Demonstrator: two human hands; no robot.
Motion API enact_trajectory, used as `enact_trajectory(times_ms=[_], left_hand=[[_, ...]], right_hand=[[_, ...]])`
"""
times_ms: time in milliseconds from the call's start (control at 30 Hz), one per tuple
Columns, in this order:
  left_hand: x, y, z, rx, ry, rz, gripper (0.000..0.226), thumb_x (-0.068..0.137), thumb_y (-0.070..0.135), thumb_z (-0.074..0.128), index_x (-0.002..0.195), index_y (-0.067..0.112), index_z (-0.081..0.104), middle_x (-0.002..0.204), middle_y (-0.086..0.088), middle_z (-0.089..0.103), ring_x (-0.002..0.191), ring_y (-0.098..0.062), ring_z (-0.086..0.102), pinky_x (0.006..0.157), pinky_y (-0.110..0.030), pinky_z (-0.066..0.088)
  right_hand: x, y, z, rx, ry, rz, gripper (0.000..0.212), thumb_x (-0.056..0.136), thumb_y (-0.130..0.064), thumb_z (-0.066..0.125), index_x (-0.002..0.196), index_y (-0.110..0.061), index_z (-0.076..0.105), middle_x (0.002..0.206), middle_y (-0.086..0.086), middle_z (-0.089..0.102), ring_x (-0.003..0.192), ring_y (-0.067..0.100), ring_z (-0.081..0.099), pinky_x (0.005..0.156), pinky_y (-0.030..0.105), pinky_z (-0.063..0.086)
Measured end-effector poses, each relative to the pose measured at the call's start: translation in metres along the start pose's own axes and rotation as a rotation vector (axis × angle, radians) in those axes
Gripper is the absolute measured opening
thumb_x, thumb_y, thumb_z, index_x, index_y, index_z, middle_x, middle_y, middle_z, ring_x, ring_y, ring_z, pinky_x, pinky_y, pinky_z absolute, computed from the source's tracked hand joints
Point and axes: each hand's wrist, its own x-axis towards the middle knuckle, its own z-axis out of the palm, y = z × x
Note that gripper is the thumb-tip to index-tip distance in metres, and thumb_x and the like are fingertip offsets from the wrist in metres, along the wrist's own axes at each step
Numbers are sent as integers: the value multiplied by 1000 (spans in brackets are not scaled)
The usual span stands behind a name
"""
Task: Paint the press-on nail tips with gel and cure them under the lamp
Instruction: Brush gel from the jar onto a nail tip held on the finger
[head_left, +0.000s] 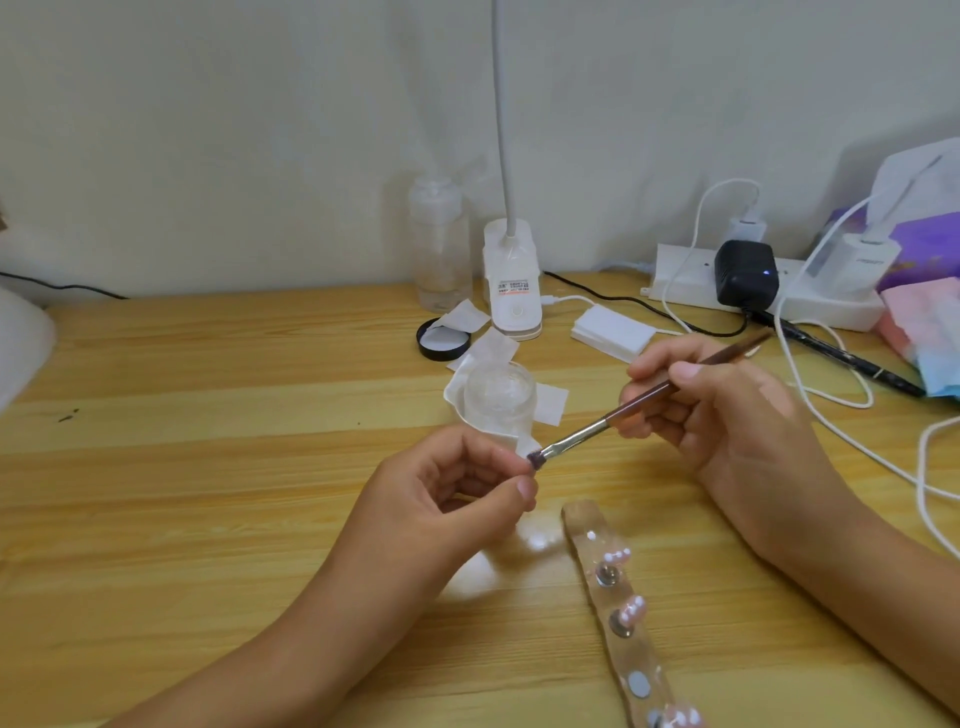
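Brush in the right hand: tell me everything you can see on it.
The brush is slim, with a glossy reddish-brown handle, a silver metal ferrule and a short flat tuft loaded dark purple. The right hand pinches the handle about midway between thumb and fingers. The brush is held above the table, tilted, tuft low to the left and handle end high to the right. The tuft meets the curled fingertips of the left hand; whether they hold anything small is unclear.
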Motion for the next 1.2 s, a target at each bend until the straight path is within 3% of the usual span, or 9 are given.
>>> enact_trajectory(times_ms=[167,367,567,800,967,1067,1200], left_hand=[[0,-3,-1,52,19,20,18,65,40,73,78,28,71,78,8,70,72,-3,62,64,-14,48],[0,-3,-2,37,12,30,18,65,40,73,77,28,71,79,9,71,74,-2,63,65,-13,48],[2,1,-2,-131,73,24,18,61,36,76,77,28,72,84,-4,75,81,-11,71,65,-14,51],[-19,16,12,-75,36,210,7,71,30,74,75,29,67,85,-2,76,73,-12,69,56,-15,48],[-34,13,21,278,-101,378,8,74,34,77,73,34,69,74,11,49,62,-3,42,58,-11,35],[-34,11,22,518,-161,510,7,78,32,75,75,27,72,67,13,44,61,2,39,61,-6,29],[-33,5,26,710,-195,577,16,83,37,72,73,25,73,67,27,37,62,0,38,58,-11,31]], right_hand=[[2,-1,-5,-19,146,-49,26,86,-17,47,82,-21,72,71,8,69,69,18,66,65,23,53],[-1,-2,0,-75,46,-40,26,87,-19,49,84,-25,74,75,7,70,72,19,68,67,25,54],[0,-5,0,-118,202,-101,20,97,-16,47,93,-18,66,81,9,73,74,17,68,63,22,54],[3,-6,-2,-81,256,-57,25,102,-9,42,92,-13,64,77,6,73,72,13,68,61,20,53],[5,-4,-3,-59,264,-52,22,101,-12,43,92,-11,63,74,5,72,70,13,66,60,20,51],[5,-2,-4,-55,258,-52,20,99,-16,45,93,-11,64,75,5,72,72,13,66,61,20,51],[6,-3,-5,-65,253,-43,20,97,-20,47,93,-12,64,76,5,72,72,13,66,61,20,51]])
